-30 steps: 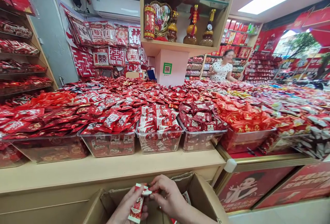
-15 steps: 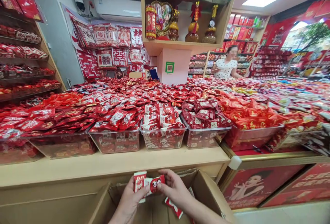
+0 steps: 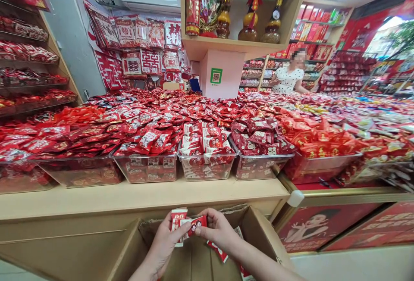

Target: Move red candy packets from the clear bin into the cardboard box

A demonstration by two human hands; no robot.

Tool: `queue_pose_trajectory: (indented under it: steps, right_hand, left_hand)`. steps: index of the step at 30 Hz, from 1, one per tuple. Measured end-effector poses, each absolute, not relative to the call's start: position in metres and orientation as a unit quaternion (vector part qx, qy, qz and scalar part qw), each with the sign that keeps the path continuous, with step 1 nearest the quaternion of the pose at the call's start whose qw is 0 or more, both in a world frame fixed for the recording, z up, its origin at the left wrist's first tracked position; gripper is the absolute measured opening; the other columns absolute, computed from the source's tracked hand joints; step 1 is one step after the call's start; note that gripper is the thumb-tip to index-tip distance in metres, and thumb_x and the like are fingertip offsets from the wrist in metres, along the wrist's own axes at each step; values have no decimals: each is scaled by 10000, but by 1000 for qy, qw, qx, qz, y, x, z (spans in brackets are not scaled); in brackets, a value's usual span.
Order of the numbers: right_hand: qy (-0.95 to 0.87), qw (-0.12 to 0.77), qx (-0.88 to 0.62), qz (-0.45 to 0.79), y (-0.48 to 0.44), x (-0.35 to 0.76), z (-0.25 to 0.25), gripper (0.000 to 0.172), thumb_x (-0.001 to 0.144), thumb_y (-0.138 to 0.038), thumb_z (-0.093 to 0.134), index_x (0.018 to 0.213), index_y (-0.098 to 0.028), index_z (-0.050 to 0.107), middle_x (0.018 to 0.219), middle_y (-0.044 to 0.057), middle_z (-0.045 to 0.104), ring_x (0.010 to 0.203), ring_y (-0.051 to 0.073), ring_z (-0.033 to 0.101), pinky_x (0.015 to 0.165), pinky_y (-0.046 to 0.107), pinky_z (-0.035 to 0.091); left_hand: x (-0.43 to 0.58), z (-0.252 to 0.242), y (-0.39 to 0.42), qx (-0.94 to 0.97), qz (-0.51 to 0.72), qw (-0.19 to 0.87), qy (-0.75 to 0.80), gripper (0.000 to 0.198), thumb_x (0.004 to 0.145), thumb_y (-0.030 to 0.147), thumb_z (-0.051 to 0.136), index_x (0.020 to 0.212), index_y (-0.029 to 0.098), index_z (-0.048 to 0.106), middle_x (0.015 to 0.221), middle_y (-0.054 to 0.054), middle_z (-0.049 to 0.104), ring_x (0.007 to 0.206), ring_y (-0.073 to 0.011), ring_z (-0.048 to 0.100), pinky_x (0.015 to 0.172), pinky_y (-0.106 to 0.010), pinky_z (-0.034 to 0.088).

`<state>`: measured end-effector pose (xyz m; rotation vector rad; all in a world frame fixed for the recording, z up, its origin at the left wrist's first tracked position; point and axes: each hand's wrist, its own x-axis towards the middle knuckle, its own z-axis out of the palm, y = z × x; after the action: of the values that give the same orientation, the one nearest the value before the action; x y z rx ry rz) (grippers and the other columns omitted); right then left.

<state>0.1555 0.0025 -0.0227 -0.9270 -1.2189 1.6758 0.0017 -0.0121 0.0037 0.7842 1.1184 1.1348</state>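
Note:
Low in the head view, my left hand [image 3: 163,244] and my right hand [image 3: 217,229] meet above an open cardboard box [image 3: 258,240]. Both are closed on a small bunch of red-and-white candy packets [image 3: 186,224], held up between the fingertips. The left thumb presses the white packet end; the right fingers pinch the red end. More red packets [image 3: 220,251] lie inside the box under my right wrist. Right ahead on the counter stands a clear bin of the same red-and-white packets [image 3: 206,149].
A beige counter ledge [image 3: 136,197] runs across in front of me, lined with clear bins of red sweets [image 3: 145,160]. Shelves [image 3: 29,78] stand at left, a pink pillar with a green QR sign [image 3: 216,75] behind. A person in a spotted top [image 3: 289,79] stands at back right.
My hands have risen a little and turned the packets from upright to held crosswise between both hands. The camera has tilted slightly down and right.

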Motion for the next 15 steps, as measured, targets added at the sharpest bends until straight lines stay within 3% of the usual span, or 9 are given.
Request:
queue_pose_trajectory:
  steps: [3,8,15]
  right_hand:
    - [-507,408,-366,665,2,155,-23,427,501,-384,720,774,-162,479,639,-41,519,533,74,448,496,202,364]
    - [-594,400,-368,593,3,158,-22,303,614,-363,653,799,-162,521,669,-30,524,605,88,455,560,201,362]
    - [-672,403,-440,439,1,167,-2,165,706,-297,563,802,-163,561,695,0,582,649,124,500,596,222,396]
  left_hand:
    - [1,0,-10,341,497,631,488,340,503,257,743,779,175,562,627,22,665,568,-129,582,569,-219,437]
    - [1,-2,-10,334,507,621,495,321,476,288,754,715,162,581,580,22,646,518,-127,573,526,-217,431]
    - [0,9,-14,301,490,652,494,341,656,351,630,950,202,541,730,-3,664,581,-109,584,502,-187,426]
